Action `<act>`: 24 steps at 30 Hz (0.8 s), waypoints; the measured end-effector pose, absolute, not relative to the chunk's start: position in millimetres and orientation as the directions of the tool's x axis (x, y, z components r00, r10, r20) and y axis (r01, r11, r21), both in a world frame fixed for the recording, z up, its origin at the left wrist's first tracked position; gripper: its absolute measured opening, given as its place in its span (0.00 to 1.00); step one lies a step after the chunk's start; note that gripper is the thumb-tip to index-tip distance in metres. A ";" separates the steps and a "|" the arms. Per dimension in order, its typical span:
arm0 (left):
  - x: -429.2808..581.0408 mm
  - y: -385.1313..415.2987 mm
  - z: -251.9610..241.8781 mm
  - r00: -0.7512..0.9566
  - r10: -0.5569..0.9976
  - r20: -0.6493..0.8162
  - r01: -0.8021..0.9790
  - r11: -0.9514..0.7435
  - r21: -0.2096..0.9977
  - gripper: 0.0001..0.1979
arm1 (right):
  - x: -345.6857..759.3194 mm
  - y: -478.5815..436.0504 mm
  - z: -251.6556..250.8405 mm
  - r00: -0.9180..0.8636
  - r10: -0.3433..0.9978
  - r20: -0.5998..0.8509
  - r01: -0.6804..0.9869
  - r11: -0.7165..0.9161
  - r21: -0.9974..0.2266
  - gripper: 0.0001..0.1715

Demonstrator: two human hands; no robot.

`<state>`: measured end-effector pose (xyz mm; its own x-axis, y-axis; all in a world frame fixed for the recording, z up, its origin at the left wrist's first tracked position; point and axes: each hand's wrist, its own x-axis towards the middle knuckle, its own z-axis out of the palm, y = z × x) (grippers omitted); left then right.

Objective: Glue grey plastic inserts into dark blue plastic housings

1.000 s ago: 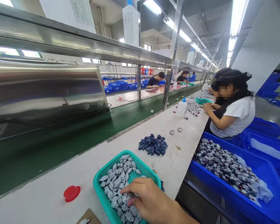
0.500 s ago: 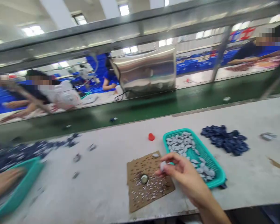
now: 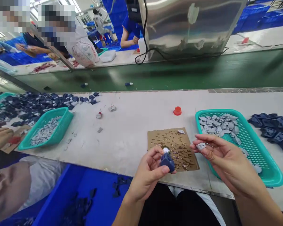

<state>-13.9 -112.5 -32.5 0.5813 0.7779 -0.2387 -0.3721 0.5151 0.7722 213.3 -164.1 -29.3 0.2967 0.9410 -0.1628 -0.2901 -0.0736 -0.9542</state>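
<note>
Since half a second earlier, the right hand (image 3: 223, 160) had drawn back from the brown card toward the body with its small grey piece, and the left hand had come into view with a dark blue part.

At far left, a co-worker's hand (image 3: 0, 138) rested near a teal basket of grey pieces (image 3: 47, 128), with a heap of dark blue parts (image 3: 35, 105) behind it on the white tabletop (image 3: 129, 125). A blue bin (image 3: 68, 201) sat below the tabletop's edge. The left hand (image 3: 148, 174) gripped the dark blue part (image 3: 167, 161) between thumb and fingers, over the near edge of the brown card (image 3: 173, 147), just beside a round metal piece (image 3: 165, 150) on that card. A red cap (image 3: 177, 110) lay beyond the card. The right hand pinched the grey piece (image 3: 200, 146) at its fingertips, just over the near rim of a second teal basket (image 3: 261, 163). More dark blue parts (image 3: 273, 130) lay at far right.
</note>
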 end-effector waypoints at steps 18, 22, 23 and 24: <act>-37.8 -119.5 -58.4 0.524 0.803 -0.285 -0.558 0.576 0.597 0.16 | 204.3 -174.3 -39.4 0.304 0.895 -0.327 0.027 -0.351 -0.936 0.26; -45.2 -118.9 -61.6 0.572 0.769 -0.287 -0.625 0.635 0.454 0.12 | 189.5 -160.5 -26.7 0.323 0.868 -0.377 -0.053 -0.381 -0.923 0.24; -46.8 -118.5 -62.3 0.565 0.771 -0.294 -0.625 0.632 0.457 0.11 | 185.6 -156.9 -23.5 0.327 0.866 -0.378 -0.056 -0.382 -0.923 0.24; -48.2 -117.9 -62.8 0.555 0.776 -0.301 -0.627 0.627 0.462 0.11 | 182.2 -154.0 -20.9 0.340 0.862 -0.375 -0.051 -0.382 -0.923 0.23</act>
<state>-48.2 -117.9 -62.8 0.5547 0.7758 -0.3009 -0.6267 0.6274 0.4622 182.2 -154.0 -20.9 0.3402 0.8622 -0.3753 -0.0506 -0.3818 -0.9229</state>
